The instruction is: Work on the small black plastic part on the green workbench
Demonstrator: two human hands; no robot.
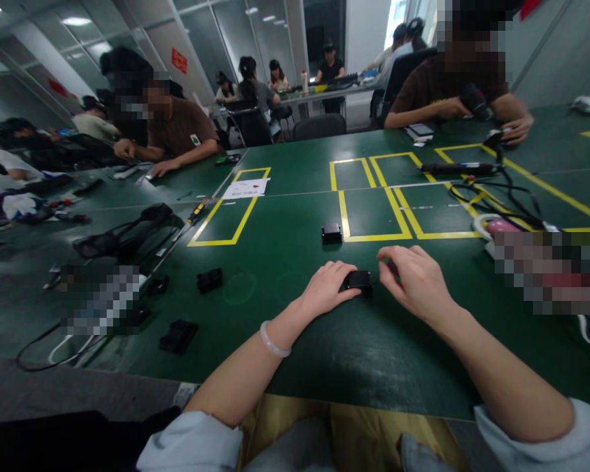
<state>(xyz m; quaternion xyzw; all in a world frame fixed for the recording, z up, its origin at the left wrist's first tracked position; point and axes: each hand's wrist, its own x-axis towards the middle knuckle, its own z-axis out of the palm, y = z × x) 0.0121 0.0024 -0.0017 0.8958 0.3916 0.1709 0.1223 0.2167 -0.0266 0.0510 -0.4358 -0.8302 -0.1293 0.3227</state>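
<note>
A small black box-shaped part (360,282) lies on the green table (295,341) in front of me. My left hand (328,287) rests on the table with its fingers curled against the part's left side, holding it. My right hand (413,278) hovers just right of the part, fingers bent and pinched together near its top right corner; I cannot make out anything in them. A pale bangle (274,341) sits on my left wrist. A second small black part (332,233) stands farther away, beside a yellow taped rectangle (373,215).
More black parts (210,280) (178,336) lie to the left, with cables and a black strap (128,239). A white sheet (246,188) lies in a yellow outline. Cables and a pink-and-white object (496,229) sit at the right. Other people sit across the table.
</note>
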